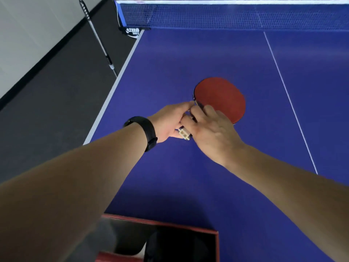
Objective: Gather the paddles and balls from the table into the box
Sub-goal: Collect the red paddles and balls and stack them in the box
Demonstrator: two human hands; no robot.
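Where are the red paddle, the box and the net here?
Red paddle (221, 97): head view, middle of its red rubber face.
Box (217, 242): head view, its red right wall, bottom of the picture.
Net (226, 16): head view, blue mesh across the table's far end.

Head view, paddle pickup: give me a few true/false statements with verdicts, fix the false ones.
1. Both hands are on the paddle. True: left hand and right hand meet at its handle.
2. The paddle's upper face is black. False: it is red.
3. The box sits beyond the net. False: it is at the near edge, below the arms.
4. A wristband is on the left wrist. True.
5. Several balls lie beside the paddle. False: none are visible on the table.
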